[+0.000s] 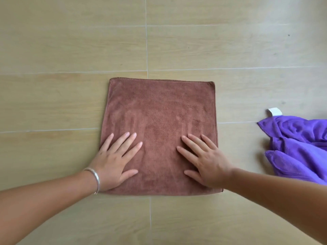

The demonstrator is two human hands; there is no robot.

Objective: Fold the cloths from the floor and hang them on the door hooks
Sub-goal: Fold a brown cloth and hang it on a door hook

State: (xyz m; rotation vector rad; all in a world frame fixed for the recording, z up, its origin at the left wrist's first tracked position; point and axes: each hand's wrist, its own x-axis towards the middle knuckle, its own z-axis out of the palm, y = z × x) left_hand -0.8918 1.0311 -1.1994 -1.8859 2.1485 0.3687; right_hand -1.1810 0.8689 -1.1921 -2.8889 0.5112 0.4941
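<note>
Both hands, left hand point(113, 160) and right hand point(205, 161), press flat with fingers spread on the near half of the brown cloth point(159, 110) lying square on the floor point(70, 50), so smoothing outward before folding should keep edges aligned.

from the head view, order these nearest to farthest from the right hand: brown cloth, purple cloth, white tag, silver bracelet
Measured from the right hand:
1. brown cloth: directly under the palm, touching.
2. purple cloth: crumpled on the floor to the right.
3. white tag and silver bracelet: too close to call; the tag is up and right at the purple cloth's corner, the bracelet on the left wrist.
</note>
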